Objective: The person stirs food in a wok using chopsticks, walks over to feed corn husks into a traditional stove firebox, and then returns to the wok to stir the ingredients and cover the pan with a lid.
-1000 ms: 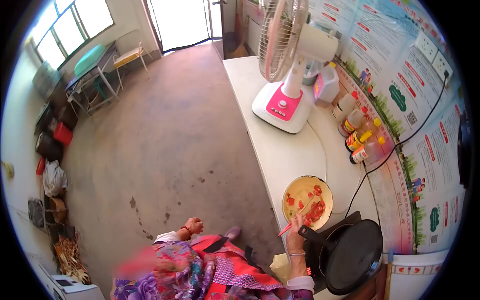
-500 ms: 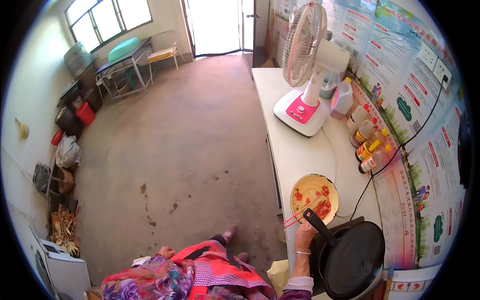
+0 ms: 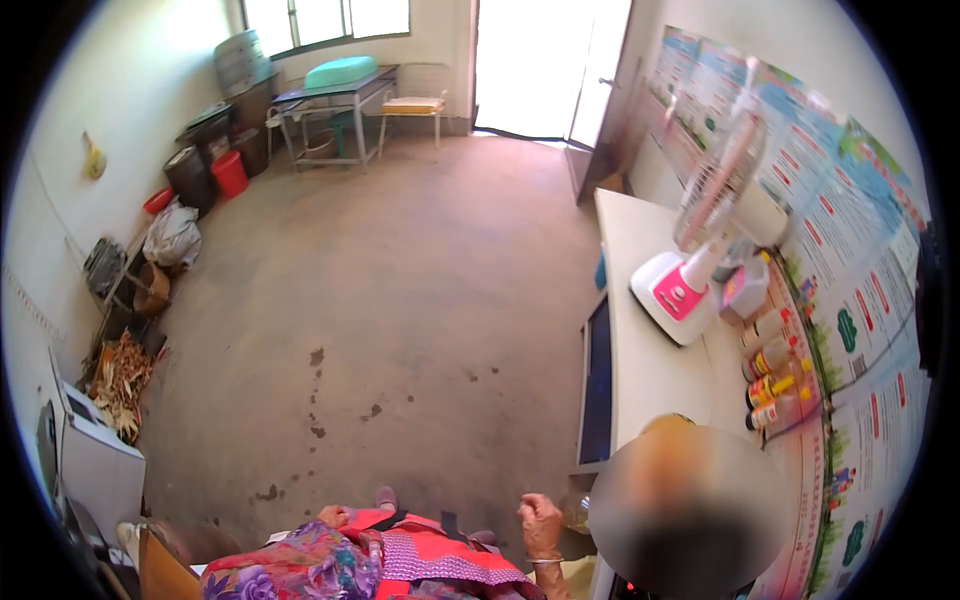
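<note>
My right hand [image 3: 541, 526], a bracelet at its wrist, is beside the counter's edge with its fingers curled in. No chopsticks show in it. A glass container [image 3: 577, 512] stands close to its right. My left hand [image 3: 333, 516] lies small and partly covered at the red apron [image 3: 450, 550], fingers curled, nothing visible in them. A large blurred oval over the counter hides most of the bowl [image 3: 668, 421], of which a bit of yellowish rim shows, and the dark pan area.
The white counter [image 3: 640, 385] runs along the right wall. A fan [image 3: 690, 280], a jug [image 3: 745, 290] and several sauce bottles [image 3: 775, 385] stand on it. A white appliance [image 3: 100, 450] is at left. A table [image 3: 335, 98] stands by the far wall near the open doorway [image 3: 525, 70].
My right hand has left the counter by the bowl and moved left; the red chopsticks no longer show in it. The view has swung left, and a blur covers the pan and bowl.
</note>
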Available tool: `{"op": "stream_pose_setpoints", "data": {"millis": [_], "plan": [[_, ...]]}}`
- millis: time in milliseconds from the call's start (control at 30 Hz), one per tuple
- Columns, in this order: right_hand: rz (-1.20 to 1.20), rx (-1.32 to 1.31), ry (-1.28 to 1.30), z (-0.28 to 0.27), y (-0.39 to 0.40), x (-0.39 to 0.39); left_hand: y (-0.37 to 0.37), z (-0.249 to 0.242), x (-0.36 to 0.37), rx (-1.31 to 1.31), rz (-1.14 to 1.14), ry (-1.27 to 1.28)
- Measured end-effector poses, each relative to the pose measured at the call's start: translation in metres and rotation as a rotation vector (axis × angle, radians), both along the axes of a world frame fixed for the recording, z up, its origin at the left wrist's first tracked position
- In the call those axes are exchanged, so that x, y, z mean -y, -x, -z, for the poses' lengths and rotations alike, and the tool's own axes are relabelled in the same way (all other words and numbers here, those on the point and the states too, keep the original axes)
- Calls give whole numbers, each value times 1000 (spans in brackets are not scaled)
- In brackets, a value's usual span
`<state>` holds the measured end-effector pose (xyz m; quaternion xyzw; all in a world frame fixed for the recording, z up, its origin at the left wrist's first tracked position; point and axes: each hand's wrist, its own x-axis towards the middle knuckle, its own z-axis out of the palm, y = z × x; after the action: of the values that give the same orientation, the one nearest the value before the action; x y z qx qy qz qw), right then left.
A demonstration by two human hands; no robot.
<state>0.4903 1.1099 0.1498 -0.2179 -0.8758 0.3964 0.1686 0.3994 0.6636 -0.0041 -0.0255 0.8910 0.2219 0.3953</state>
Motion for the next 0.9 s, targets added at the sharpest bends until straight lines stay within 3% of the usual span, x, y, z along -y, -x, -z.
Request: {"op": "stream_pose_setpoints", "data": {"millis": [67, 133, 267, 400, 500, 633, 700, 733, 767, 833, 900], "plan": [[-82, 196, 435, 9, 19, 37, 13, -4, 10, 63, -52, 1], [-192, 262, 514, 8, 43, 78, 22, 13, 28, 18, -33, -63], [-489, 395, 664, 24, 89, 157, 45, -4, 62, 60, -216, -149], [-784, 512, 663, 21, 128, 205, 59, -2, 116, 56, -292, -149], [-874, 599, 576, 4, 149, 215, 51, 1, 139, 123, -315, -172], [-933, 645, 601, 40, 151, 196, 34, 13, 158, 165, -335, -141], [-1075, 618, 443, 41, 154, 184, 19, 30, 163, 158, -398, -145], [-941, 725, 689, 33, 155, 183, 13, 33, 168, 114, -469, -131], [-962, 738, 692, 41, 161, 179, 6, 34, 168, 67, -545, -116], [-1043, 808, 373, 71, 174, 156, 3, 19, 163, 18, -658, -52], [-1120, 706, 408, 77, 199, 146, 2, 8, 163, -49, -760, 23]]}}
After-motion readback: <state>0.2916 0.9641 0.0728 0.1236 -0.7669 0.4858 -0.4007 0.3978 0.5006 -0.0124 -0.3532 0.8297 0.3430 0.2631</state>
